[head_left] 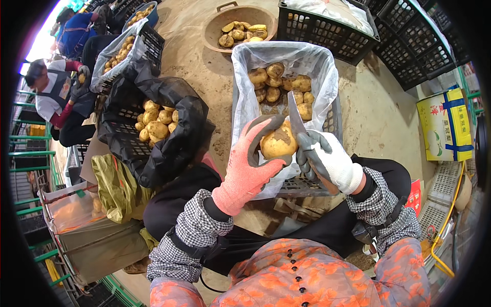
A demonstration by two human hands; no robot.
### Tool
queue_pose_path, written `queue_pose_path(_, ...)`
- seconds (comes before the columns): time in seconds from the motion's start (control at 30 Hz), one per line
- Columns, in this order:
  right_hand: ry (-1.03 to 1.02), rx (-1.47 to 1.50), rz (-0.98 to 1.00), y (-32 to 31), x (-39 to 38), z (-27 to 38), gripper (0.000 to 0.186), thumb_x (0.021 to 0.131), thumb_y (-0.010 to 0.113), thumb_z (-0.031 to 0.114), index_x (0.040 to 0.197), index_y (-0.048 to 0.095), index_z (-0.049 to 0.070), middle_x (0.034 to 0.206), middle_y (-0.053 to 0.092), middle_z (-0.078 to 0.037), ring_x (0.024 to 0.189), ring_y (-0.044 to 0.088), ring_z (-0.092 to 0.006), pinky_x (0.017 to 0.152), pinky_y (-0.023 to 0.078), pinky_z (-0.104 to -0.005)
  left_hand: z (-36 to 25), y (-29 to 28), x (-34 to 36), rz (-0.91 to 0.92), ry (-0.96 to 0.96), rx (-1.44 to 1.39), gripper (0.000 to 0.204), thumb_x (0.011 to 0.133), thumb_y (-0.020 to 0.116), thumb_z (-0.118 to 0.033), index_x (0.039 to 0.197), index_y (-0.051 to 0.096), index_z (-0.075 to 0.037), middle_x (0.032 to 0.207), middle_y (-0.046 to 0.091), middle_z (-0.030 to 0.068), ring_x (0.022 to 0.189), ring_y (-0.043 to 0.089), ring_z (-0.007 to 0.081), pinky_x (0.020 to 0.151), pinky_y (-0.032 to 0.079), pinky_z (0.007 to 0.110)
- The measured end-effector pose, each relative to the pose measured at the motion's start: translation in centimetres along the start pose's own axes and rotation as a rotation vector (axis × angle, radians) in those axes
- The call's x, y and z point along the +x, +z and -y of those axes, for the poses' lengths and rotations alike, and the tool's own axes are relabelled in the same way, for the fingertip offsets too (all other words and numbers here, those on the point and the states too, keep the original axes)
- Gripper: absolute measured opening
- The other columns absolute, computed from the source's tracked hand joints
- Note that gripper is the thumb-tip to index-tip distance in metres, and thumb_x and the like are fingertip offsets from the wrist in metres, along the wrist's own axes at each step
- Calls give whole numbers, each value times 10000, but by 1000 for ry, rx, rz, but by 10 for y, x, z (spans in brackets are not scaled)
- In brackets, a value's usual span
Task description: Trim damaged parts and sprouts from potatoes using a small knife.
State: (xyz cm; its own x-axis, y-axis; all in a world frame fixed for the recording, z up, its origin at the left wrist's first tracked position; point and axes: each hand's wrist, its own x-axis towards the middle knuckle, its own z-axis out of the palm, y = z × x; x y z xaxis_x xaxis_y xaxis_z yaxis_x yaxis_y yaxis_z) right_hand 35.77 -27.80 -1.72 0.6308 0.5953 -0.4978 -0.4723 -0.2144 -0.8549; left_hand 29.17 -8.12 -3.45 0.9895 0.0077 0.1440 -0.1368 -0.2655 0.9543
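Observation:
My left hand (246, 162), in a coral glove with grey fingers, is wrapped round a large round potato (279, 144). Patches of brown soil cling to its pale yellow skin. In my right hand (333, 158), which wears a white and grey glove, is a knife (295, 113). Its blade points up and away from me, right beside the potato; whether the edge touches it I cannot tell. Both hands are over the near part of a black crate lined with white plastic (327, 84). Several soil-covered potatoes (273, 82) lie at its far end.
At left, a black-lined crate (186, 107) holds cleaner potatoes. A brown basin (212, 36) beyond contains cut pieces. Black crates (327, 36) and a yellow carton (446, 125) stand to the right. Another gloved person (56, 92) sits at far left, near more potato crates.

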Motion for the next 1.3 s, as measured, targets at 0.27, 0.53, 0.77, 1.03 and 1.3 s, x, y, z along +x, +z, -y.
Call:
queue_pose_path(0.27,-271,-286,19,5,3,-11,284,964,496,309,870,592,58,639,552,-3,586,540,-81,506,424,-239,0,4,-3,-55,21,180,848,641,773,-79,1394,394,1,1359,458,202,1257,439,359,1062,355,423)
queue_pose_path(0.53,-244,-448,117,-4,2,-7,250,959,513,242,903,623,24,726,624,-40,685,595,-139,584,474,-297,0,4,-3,-95,103,316,929,637,746,22,1456,308,1,1354,462,146,1255,472,229,1048,386,351)
queue_pose_path(0.77,-255,316,-242,-22,-22,15,362,986,482,387,1026,519,29,816,564,-63,627,559,-135,512,469,-258,52,14,-27,17,-648,-643,832,776,729,-137,1478,285,-81,1355,489,123,1244,485,235,1017,403,323)
queue_pose_path(1.03,-677,283,-224,-54,-42,34,407,1028,395,405,833,451,52,617,409,-22,364,331,-103,324,334,-215,97,-9,-37,-186,-727,-1113,455,948,510,-456,1235,511,-103,1152,594,91,905,617,234,686,502,347)
queue_pose_path(1.3,-880,558,-242,-122,-106,28,318,996,476,306,890,550,15,803,614,-110,599,604,-168,556,523,-316,91,-107,13,-671,-219,-1240,625,970,449,-426,1371,378,49,1429,401,199,1315,405,322,1113,334,493)
